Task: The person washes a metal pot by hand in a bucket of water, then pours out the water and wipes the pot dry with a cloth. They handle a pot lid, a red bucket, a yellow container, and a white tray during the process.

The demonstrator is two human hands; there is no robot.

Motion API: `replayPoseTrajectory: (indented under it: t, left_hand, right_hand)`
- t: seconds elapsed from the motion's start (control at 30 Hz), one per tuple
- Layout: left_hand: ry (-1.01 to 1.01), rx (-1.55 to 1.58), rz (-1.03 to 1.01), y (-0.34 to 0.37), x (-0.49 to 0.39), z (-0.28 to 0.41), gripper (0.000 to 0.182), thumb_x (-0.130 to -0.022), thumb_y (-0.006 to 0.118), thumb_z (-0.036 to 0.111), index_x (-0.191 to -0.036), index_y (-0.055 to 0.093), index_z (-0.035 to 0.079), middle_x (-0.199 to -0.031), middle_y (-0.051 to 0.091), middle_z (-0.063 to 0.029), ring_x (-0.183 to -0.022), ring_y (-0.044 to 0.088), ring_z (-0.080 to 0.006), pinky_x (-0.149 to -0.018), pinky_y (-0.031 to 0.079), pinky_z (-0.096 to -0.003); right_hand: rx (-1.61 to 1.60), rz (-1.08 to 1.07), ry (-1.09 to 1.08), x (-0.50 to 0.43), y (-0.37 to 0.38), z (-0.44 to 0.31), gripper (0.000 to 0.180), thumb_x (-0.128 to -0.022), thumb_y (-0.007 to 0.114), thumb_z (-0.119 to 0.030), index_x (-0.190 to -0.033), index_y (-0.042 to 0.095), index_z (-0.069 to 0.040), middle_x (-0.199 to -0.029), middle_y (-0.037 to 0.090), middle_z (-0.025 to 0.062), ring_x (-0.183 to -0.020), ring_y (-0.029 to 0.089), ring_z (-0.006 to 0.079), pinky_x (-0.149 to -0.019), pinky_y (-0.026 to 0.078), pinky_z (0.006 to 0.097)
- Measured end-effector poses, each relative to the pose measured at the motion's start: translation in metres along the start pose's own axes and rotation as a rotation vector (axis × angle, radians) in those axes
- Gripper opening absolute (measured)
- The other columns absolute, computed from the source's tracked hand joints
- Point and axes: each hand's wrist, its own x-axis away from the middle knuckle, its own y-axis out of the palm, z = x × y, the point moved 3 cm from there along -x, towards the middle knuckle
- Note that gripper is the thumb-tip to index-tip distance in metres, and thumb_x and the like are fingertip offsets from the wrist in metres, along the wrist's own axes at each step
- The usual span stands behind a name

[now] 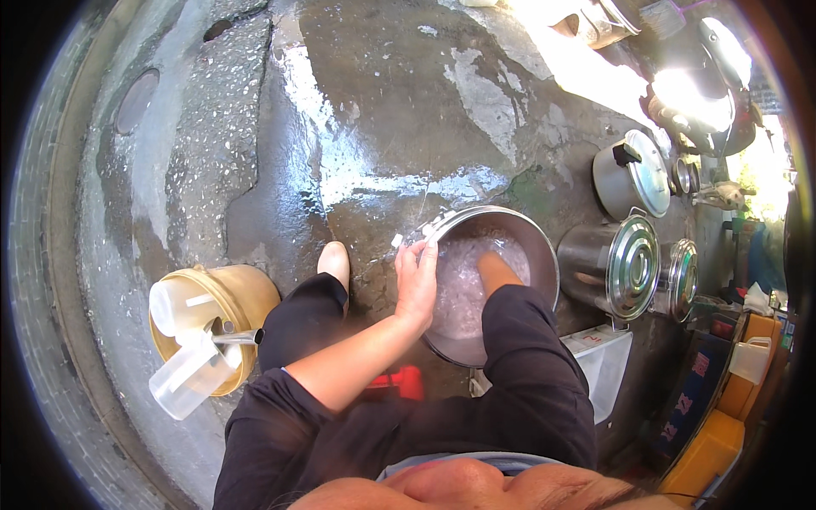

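A large round metal pot (542, 255) with cloudy, rippling water (459, 280) inside stands on the wet ground before me. My left hand (417, 280) grips its rim on the left side, fingers over the edge. White foamy bits lie along that rim beside my fingertips. My right forearm reaches down into the pot, and my right hand (494, 264) is under the water, so its fingers are hidden.
At left a yellowish bucket (258, 290) holds clear plastic containers (191, 376) and a metal-handled tool. Lidded steel pots (583, 268) stand at right, beside a white plastic bin (599, 376). A red object (408, 382) lies below me. An animal (723, 194) is farther right.
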Motion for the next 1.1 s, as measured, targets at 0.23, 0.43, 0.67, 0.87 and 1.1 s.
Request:
replayPoseTrajectory:
  t: [0.23, 0.43, 0.67, 0.87, 1.1]
  left_hand:
    - [-0.045, -0.03, 0.095, -0.003, 0.004, 0.01, 0.062, -0.096, 0.056, 0.05, -0.133, 0.051, 0.001, -0.157, 0.017, -0.0243, -0.149, 0.013, -0.033, -0.119, 0.015, -0.0426]
    - [0.007, -0.101, 0.139, 0.008, 0.005, 0.011, 0.053, -0.096, 0.058, 0.045, -0.127, 0.053, 0.001, -0.139, 0.038, -0.0169, -0.131, 0.038, -0.0256, -0.111, 0.03, -0.0375]
    - [-0.022, -0.126, 0.149, 0.007, 0.007, 0.015, 0.056, -0.093, 0.061, 0.043, -0.128, 0.052, 0.001, -0.142, 0.036, -0.0186, -0.133, 0.036, -0.0276, -0.111, 0.031, -0.0379]
    - [-0.016, -0.148, 0.142, 0.0, 0.006, 0.01, 0.056, -0.09, 0.064, 0.048, -0.128, 0.054, 0.008, -0.15, 0.031, -0.0212, -0.14, 0.033, -0.0345, -0.114, 0.029, -0.0412]
    - [-0.012, -0.174, 0.15, 0.001, 0.011, 0.018, 0.052, -0.092, 0.063, 0.039, -0.128, 0.053, 0.003, -0.14, 0.037, -0.0187, -0.133, 0.036, -0.0292, -0.112, 0.031, -0.0382]
  right_hand:
    - [-0.474, -0.245, -0.088, 0.08, 0.074, -0.057, 0.045, -0.095, 0.046, -0.029, -0.131, 0.058, -0.004, -0.129, 0.061, 0.0211, -0.119, 0.06, 0.0331, -0.095, 0.049, 0.0432]
    - [-0.881, -0.297, -0.146, 0.106, 0.049, -0.096, 0.044, -0.094, 0.05, -0.027, -0.129, 0.059, -0.003, -0.126, 0.063, 0.0218, -0.117, 0.061, 0.0334, -0.095, 0.049, 0.0427]
    - [0.044, -0.01, -0.249, 0.061, -0.056, -0.054, 0.042, -0.092, 0.054, -0.026, -0.127, 0.06, -0.003, -0.122, 0.065, 0.0226, -0.115, 0.062, 0.0338, -0.094, 0.05, 0.0421]
    - [0.185, -0.063, -0.073, 0.04, -0.034, 0.006, 0.041, -0.091, 0.056, -0.025, -0.125, 0.061, -0.002, -0.119, 0.066, 0.023, -0.112, 0.063, 0.0342, -0.093, 0.05, 0.0421]
    - [-0.405, -0.263, -0.048, 0.091, 0.068, -0.039, 0.039, -0.091, 0.056, -0.025, -0.122, 0.063, -0.002, -0.115, 0.067, 0.0234, -0.108, 0.064, 0.0348, -0.091, 0.051, 0.0427]
